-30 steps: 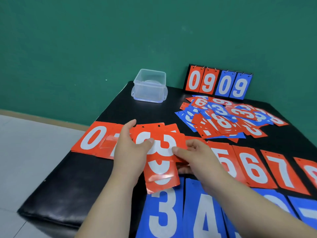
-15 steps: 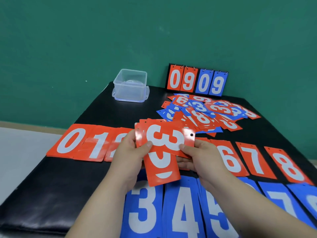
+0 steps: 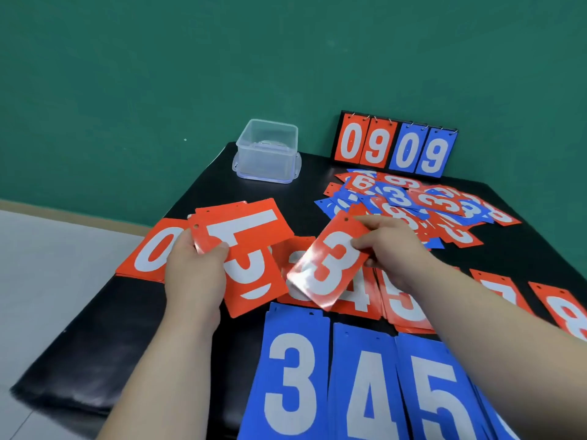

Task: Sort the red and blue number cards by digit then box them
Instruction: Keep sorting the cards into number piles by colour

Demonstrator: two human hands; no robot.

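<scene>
- Head view: left hand point(image 3: 193, 274) grips a fan of red cards point(image 3: 244, 236) by its left edge with the thumb on top, at 9 o'clock over the black table point(image 3: 111, 328). The top digit lies sideways, not surely readable.
- Right hand point(image 3: 390, 246) pinches a single red 3 card point(image 3: 330, 265) at its right edge. The card is tilted and glossy, above the red 4 pile point(image 3: 359, 300) at table centre.
- Red 0 pile point(image 3: 155, 249) lies flat at 9 o'clock, partly behind the left hand.
- Red 5 pile point(image 3: 400, 300) and red 8 card point(image 3: 565, 312) run toward 3 o'clock.
- Blue 3 pile point(image 3: 295, 376), blue 4 pile point(image 3: 365, 392) and blue 5 pile point(image 3: 438, 395) sit side by side at 6 o'clock.
- Unsorted mixed heap point(image 3: 413, 208) lies at 2 o'clock.
- Clear box point(image 3: 266, 150) stands at 11 o'clock; scoreboard point(image 3: 394, 147), reading 0909, is upright at 1 o'clock.
</scene>
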